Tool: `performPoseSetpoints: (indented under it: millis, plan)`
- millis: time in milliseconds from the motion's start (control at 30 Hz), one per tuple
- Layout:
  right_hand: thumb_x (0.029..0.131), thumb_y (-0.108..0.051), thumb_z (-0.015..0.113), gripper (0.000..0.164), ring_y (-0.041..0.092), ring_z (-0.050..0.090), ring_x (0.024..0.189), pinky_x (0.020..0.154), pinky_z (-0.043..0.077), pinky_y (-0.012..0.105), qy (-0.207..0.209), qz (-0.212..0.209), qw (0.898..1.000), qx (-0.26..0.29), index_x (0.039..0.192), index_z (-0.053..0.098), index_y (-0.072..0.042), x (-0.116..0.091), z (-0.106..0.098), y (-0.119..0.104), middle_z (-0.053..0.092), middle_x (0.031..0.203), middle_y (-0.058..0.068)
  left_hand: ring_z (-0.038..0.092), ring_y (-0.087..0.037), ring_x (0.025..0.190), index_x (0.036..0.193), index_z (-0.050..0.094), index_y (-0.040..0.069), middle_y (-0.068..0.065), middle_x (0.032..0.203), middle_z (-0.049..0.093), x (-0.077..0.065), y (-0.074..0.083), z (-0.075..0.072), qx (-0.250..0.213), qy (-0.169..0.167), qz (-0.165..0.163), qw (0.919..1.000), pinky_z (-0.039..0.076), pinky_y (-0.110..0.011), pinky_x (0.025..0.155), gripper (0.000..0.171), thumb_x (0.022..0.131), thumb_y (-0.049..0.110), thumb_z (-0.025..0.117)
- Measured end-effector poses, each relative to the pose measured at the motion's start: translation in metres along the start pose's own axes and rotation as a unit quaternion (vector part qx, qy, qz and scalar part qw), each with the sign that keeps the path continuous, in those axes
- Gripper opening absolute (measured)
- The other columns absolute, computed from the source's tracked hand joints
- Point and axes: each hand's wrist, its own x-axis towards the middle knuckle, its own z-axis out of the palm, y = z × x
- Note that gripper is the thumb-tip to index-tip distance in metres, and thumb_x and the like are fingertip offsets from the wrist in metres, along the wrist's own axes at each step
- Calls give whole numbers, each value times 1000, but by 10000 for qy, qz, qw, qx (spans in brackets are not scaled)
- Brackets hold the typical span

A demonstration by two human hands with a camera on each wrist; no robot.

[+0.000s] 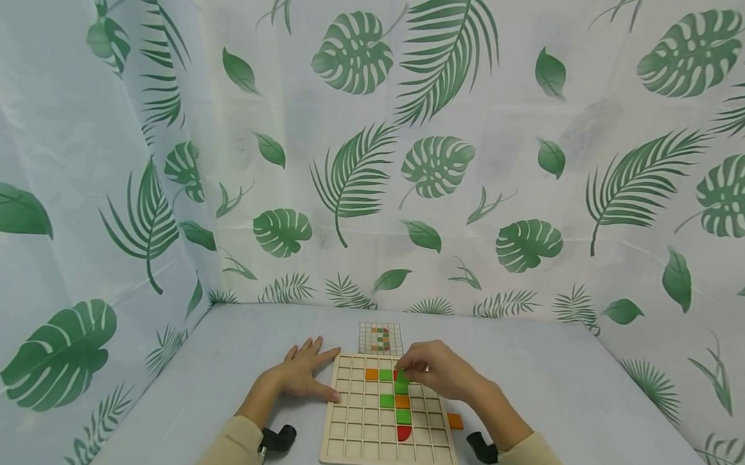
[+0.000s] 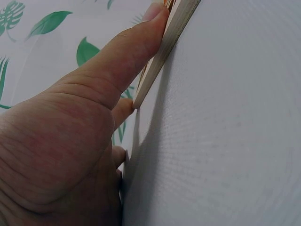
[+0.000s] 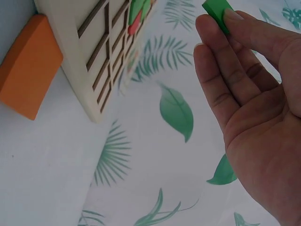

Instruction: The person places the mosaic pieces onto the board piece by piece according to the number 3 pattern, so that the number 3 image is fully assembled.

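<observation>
A wooden grid board [image 1: 353, 450] lies on the table with orange, green and red pieces in its cells. My right hand [image 1: 444, 371] is over the board's upper right part, pinching a green tile [image 3: 217, 13] between thumb and fingers. Below that tile, a column holds a green tile, an orange tile [image 1: 402, 402], another green tile [image 1: 404, 417] and a rounded red piece [image 1: 404, 434]. Another red piece near the top is partly hidden by my fingers. My left hand [image 1: 302, 373] is spread at the board's left side, thumb on its edge and forefinger at its upper left corner.
Behind the board lies a small card [image 1: 368, 336] printed with a grid of coloured cells. A loose orange tile [image 1: 455, 421] sits against the board's right edge. A leaf-patterned curtain [image 1: 374, 191] hangs behind the table and along its sides.
</observation>
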Motion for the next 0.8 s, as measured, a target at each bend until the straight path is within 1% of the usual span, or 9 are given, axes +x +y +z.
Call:
performPoseSetpoints:
  millis: [67, 167, 400, 600, 733, 800]
  plan:
    - [95, -4, 74, 25, 3, 65, 85, 77, 59, 24, -47, 16, 10000, 16, 108, 81, -23, 1, 1, -2, 76, 98, -5, 7, -44, 162, 162, 39, 27, -23, 173, 14, 0, 0, 0, 8, 4, 2, 10000, 4, -66, 129, 109, 72, 71, 82]
    - [95, -3, 74, 25, 3, 66, 86, 78, 59, 24, -99, 17, 9999, 75, 108, 81, -24, 1, 3, -5, 76, 99, -4, 7, -44, 162, 162, 39, 26, -23, 173, 14, 0, 0, -1, 25, 4, 9, 10000, 4, -66, 129, 109, 73, 71, 82]
    - [95, -4, 74, 20, 4, 69, 90, 79, 60, 23, -215, -23, 9996, 173, 107, 82, -16, 2, 7, -10, 77, 103, -4, 7, -44, 162, 162, 38, 27, -23, 173, 13, 1, 0, 1, 31, -12, 19, 10000, 4, -66, 129, 109, 73, 72, 81]
    - [94, -5, 74, 17, 2, 69, 90, 79, 59, 21, -380, 156, 9990, 192, 106, 82, -14, 4, 10, -14, 79, 104, -4, 7, -44, 162, 162, 38, 26, -23, 173, 14, 1, -1, 1, 80, 10, -4, 10000, 5, -66, 129, 110, 73, 73, 81]
    - [94, -3, 75, 16, 2, 69, 87, 77, 60, 20, -454, 116, 9986, 248, 105, 82, -13, 4, 13, -14, 79, 103, -5, 7, -44, 162, 163, 38, 26, -22, 173, 14, 1, -1, 1, 81, 11, -7, 10000, 5, -65, 129, 110, 73, 73, 81]
    - [93, -3, 75, 16, 1, 69, 84, 76, 60, 20, -498, 69, 9984, 271, 103, 82, -13, 4, 15, -14, 79, 101, -7, 7, -44, 162, 163, 38, 26, -22, 173, 13, 1, -1, 2, 82, 6, -1, 10000, 5, -65, 129, 110, 73, 73, 81]
